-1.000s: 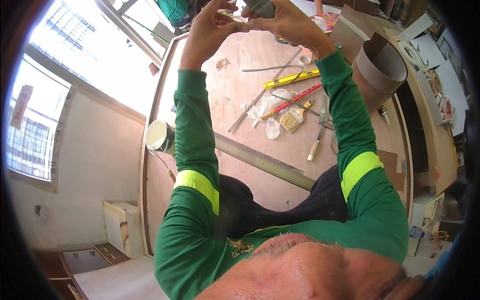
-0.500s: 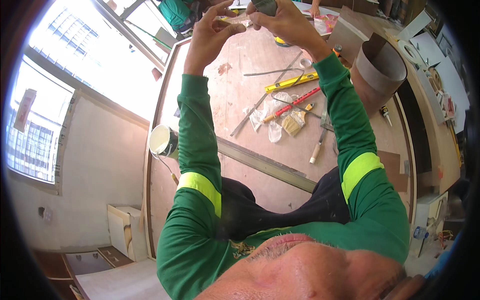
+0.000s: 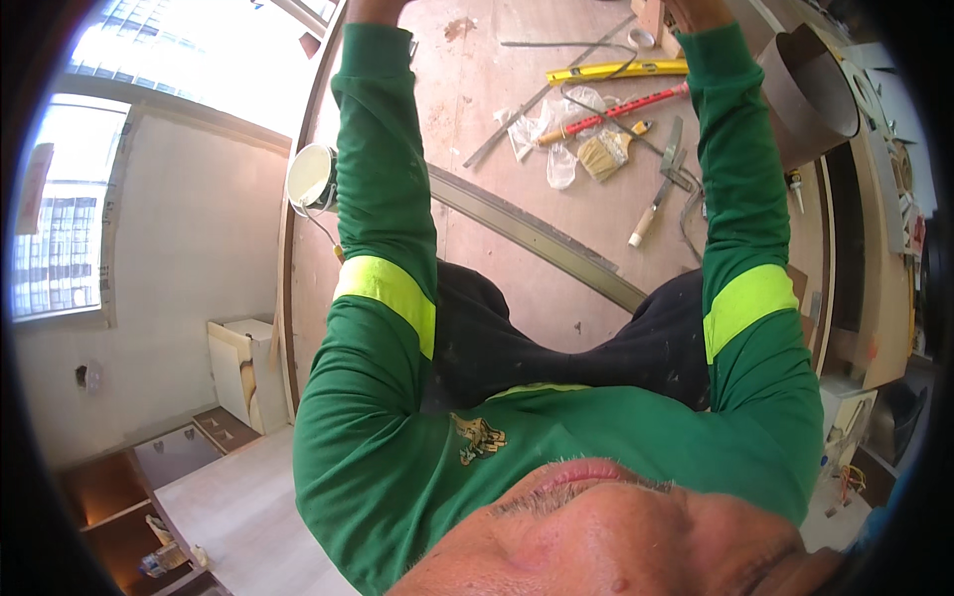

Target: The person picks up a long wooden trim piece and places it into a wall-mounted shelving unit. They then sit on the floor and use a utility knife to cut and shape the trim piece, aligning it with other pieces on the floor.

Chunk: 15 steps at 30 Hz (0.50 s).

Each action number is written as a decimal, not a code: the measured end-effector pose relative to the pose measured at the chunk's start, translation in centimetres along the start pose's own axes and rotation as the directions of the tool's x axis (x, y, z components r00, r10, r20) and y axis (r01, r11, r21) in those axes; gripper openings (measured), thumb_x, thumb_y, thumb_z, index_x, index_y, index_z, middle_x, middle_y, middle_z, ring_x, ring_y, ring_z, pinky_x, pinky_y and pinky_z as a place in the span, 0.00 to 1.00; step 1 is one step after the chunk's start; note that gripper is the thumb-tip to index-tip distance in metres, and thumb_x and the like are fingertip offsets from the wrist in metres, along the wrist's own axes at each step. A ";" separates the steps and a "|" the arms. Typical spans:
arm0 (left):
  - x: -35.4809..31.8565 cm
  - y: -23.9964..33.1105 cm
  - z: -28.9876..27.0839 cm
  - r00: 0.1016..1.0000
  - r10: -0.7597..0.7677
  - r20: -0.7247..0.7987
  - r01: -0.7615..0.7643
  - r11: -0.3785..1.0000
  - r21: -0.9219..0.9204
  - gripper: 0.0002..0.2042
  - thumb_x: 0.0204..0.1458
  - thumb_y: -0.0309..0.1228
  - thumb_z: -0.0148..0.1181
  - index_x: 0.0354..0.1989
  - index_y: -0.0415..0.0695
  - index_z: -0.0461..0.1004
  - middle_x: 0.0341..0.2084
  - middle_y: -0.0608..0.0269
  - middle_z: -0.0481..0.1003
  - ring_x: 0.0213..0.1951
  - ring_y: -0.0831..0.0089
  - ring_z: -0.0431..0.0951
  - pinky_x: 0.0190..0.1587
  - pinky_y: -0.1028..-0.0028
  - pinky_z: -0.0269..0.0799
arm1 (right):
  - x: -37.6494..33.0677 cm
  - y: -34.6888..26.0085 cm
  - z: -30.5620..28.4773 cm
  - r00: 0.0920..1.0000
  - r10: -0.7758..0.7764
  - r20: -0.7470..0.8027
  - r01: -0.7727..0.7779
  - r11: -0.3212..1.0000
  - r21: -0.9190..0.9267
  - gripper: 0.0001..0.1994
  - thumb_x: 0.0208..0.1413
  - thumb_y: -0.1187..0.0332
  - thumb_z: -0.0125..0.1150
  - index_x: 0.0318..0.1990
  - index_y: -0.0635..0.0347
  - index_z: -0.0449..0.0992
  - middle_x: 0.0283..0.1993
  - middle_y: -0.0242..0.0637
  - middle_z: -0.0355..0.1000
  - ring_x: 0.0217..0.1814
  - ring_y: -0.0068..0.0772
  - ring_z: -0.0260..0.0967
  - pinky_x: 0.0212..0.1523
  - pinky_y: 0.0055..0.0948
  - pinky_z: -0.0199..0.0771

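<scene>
Both my arms are raised in green sleeves with yellow bands. My left forearm (image 3: 383, 129) and my right forearm (image 3: 730, 149) run up to the top edge of the picture. Only the wrists show there; both hands and whatever they hold are cut off. Below the arms lies a brown wooden board (image 3: 477, 99) with tools on it: a yellow spirit level (image 3: 616, 70), a red-handled tool (image 3: 606, 114), a wide paintbrush (image 3: 608, 154) and a trowel (image 3: 658, 194).
A white bucket (image 3: 311, 177) stands at the board's left edge beside my left arm. A long metal rail (image 3: 537, 238) lies slantwise across the board. Crumpled clear plastic (image 3: 542, 134) lies by the tools. A curved brown sheet (image 3: 810, 94) stands at the right, a white cabinet (image 3: 243, 368) at lower left.
The view has tipped down, or my arms have gone higher: both hands, seen earlier close together with the right one on a dark object, have left the picture at the top.
</scene>
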<state>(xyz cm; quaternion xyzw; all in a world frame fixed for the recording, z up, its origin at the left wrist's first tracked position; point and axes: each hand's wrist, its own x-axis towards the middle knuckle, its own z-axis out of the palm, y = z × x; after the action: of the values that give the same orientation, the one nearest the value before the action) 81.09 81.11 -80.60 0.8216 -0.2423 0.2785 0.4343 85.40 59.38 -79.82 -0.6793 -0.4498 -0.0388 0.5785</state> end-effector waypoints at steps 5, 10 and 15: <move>-0.5 1.6 0.0 0.999 -0.006 -0.034 0.012 0.985 0.169 0.26 0.58 0.31 0.68 0.65 0.41 0.70 0.42 0.61 0.78 0.41 0.75 0.78 0.46 0.74 0.76 | -0.7 0.1 -0.3 0.992 -0.125 -0.003 0.125 0.992 -0.030 0.08 0.59 0.67 0.64 0.40 0.60 0.84 0.24 0.26 0.75 0.20 0.14 0.63 0.20 0.21 0.63; -4.3 -5.3 -3.7 0.984 -0.174 -0.049 0.180 0.953 0.245 0.25 0.60 0.36 0.66 0.63 0.38 0.72 0.45 0.60 0.80 0.45 0.72 0.79 0.49 0.71 0.76 | -0.6 1.0 -0.7 1.000 0.020 0.017 -0.018 0.998 -0.062 0.14 0.64 0.56 0.62 0.34 0.57 0.81 0.18 0.23 0.64 0.16 0.15 0.57 0.17 0.21 0.58; -24.9 -19.7 -2.6 0.899 -0.407 0.164 0.298 0.840 0.453 0.37 0.55 0.55 0.68 0.65 0.39 0.70 0.63 0.40 0.70 0.66 0.46 0.69 0.68 0.49 0.63 | -1.2 7.1 1.4 0.897 0.442 0.019 -0.442 0.897 -0.001 0.22 0.71 0.48 0.41 0.42 0.58 0.71 0.26 0.28 0.62 0.21 0.22 0.59 0.20 0.26 0.64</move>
<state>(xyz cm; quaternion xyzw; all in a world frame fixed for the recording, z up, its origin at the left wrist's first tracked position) 74.93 97.16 -107.39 0.9542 -0.0740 0.1309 0.2586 88.69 60.40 -86.30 -0.7631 -0.2894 0.1008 0.5690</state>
